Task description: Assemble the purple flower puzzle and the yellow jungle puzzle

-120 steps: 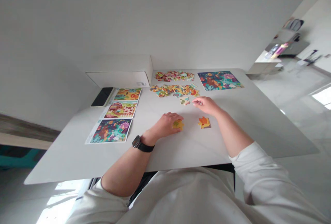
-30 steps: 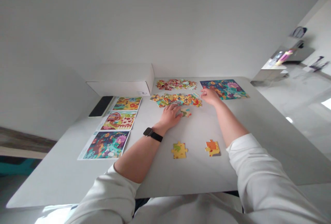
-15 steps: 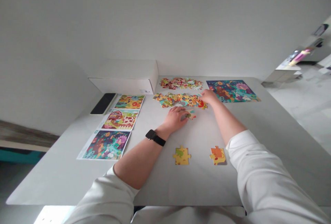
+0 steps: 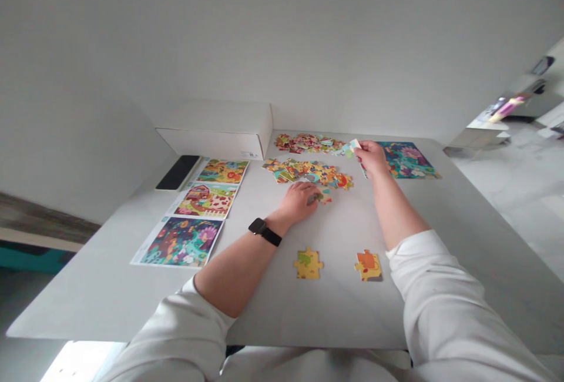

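Drawn away from the right end of the near pile [image 4: 304, 170] over the last half second, a pale piece [image 4: 352, 147] now sits pinched between the thumb and fingers of the right hand [image 4: 371, 157], beside the far pile [image 4: 304, 143]. Taking the left hand [image 4: 299, 201] as the dial's center, the right hand is at 2 o'clock, hiding part of a dark picture [image 4: 408, 160] just beyond it. The left hand, little moved, lies palm down, its fingers partly covering a second piece [image 4: 325, 197] at 3 o'clock; whether they grip it cannot be told. The near pile spreads just off its fingertips, at 12 to 1 o'clock, with the far pile behind at 12. Two loose pieces lie apart on the table [image 4: 339, 311]: a green-and-yellow piece [image 4: 308, 264] at 6 o'clock and an orange piece [image 4: 370, 265] between 4 and 5. Three printed scenes [image 4: 206, 201] line up at 9, a phone [image 4: 177, 172] near them, a white box [image 4: 211, 144] at 10.
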A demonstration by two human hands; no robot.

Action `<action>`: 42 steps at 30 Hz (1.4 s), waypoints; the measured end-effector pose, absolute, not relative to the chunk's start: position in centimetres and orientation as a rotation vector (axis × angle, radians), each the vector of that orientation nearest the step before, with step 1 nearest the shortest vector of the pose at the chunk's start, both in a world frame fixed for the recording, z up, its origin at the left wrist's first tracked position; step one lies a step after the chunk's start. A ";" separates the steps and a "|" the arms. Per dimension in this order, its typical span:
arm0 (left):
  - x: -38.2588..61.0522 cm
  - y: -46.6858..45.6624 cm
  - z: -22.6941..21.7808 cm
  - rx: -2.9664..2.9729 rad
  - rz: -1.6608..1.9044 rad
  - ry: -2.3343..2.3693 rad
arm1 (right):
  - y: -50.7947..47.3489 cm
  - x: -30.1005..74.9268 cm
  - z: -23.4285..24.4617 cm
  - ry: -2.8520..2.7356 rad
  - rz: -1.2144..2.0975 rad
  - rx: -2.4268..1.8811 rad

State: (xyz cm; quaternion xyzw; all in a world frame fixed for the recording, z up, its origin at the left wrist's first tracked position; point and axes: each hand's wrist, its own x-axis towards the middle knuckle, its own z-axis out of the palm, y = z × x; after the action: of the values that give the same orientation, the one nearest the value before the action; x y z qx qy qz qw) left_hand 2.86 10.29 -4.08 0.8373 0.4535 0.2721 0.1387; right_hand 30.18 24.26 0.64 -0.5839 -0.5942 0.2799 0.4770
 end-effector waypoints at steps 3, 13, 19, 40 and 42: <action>2.9 10.3 -4.0 2.405 0.826 1.287 | 22.8 30.6 2.2 -1.306 0.818 -1.261; 2.1 9.9 -3.4 1.745 1.319 1.144 | 15.2 27.0 4.3 -1.559 1.101 -1.168; 1.4 9.7 -2.0 1.434 1.295 0.984 | 12.7 24.5 3.2 -1.593 1.195 -1.227; 0.5 10.3 0.6 1.301 1.162 1.078 | 12.8 23.2 2.4 -1.663 1.212 -1.093; 0.4 10.3 0.5 1.300 1.161 1.094 | 12.9 23.5 2.4 -1.663 1.210 -1.101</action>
State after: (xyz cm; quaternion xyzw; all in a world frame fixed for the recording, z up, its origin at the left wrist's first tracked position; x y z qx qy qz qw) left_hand 0.45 10.35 0.50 0.5414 0.4554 0.4833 0.5157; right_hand 23.46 12.94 2.42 -0.4338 -0.6553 0.4768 0.3937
